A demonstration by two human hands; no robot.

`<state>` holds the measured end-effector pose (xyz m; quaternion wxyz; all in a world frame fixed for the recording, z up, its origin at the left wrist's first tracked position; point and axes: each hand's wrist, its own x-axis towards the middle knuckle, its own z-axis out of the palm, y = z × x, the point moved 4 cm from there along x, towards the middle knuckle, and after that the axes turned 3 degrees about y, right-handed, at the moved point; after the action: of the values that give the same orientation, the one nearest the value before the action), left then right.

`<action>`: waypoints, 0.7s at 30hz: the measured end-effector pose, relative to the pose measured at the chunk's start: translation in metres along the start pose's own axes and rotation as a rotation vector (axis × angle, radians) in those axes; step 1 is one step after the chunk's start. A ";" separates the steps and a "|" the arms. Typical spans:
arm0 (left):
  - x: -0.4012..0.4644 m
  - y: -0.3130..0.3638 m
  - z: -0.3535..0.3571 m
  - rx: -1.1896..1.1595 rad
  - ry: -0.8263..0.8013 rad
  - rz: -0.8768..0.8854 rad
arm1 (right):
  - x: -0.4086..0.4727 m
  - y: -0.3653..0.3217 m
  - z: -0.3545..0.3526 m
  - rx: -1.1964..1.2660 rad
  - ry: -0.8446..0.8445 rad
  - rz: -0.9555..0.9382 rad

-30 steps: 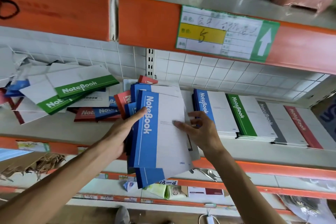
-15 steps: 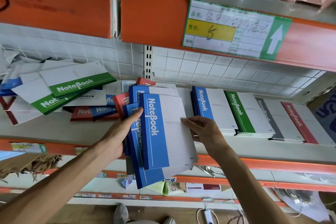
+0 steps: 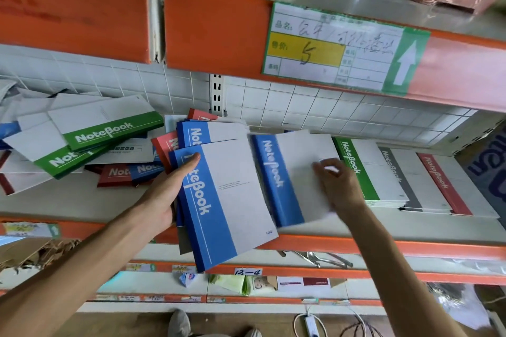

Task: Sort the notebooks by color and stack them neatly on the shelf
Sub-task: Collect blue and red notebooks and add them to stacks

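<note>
1. Your left hand (image 3: 161,200) sits left of centre, gripping a fanned bundle of blue notebooks (image 3: 219,200) from its left edge; the thumb lies across the blue band of the top cover and the fingers are hidden beneath
2. That bundle tilts, its lower corner hanging past the orange front edge of the shelf (image 3: 82,205) at centre bottom
3. Your right hand (image 3: 339,189) is right of centre, blurred, on the white cover of a single blue notebook (image 3: 284,175); the fingers look curled at its right side, but the blur means you cannot tell whether they clamp it or merely rest there
4. That single notebook lies just right of the bundle, over the spot next to the green stack (image 3: 364,169), which it touches or overlaps along its right edge
5. Further right in the same row sit a grey stack (image 3: 410,183) and then a red stack (image 3: 449,186), all squared up side by side
6. In the left part of the frame a loose heap (image 3: 90,145) of green, red and blue notebooks lies criss-crossed on the shelf, two green ones on top
7. More red and blue notebooks (image 3: 197,123) stand fanned behind the bundle at centre
8. On the orange beam above, upper right, a price label (image 3: 342,46) shows a yellow box and a white arrow on green
9. Below the shelf, metal scissors (image 3: 323,258) lie on the next level down, beside a tag marked 13-4
</note>
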<state>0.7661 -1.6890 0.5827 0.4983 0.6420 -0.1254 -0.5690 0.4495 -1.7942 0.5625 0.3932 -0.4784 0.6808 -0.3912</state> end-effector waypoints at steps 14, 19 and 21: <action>-0.008 0.002 -0.005 0.005 0.012 0.048 | 0.096 0.010 -0.040 -0.428 0.275 0.017; -0.008 0.003 -0.004 -0.002 0.007 0.060 | 0.090 0.005 -0.033 -0.568 0.240 -0.140; -0.008 0.003 -0.004 0.000 0.011 0.058 | 0.086 0.002 -0.029 -0.650 0.222 -0.215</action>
<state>0.7678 -1.6827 0.5891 0.5151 0.6412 -0.1411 -0.5510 0.4019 -1.8715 0.5579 0.1007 -0.6019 0.7541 -0.2428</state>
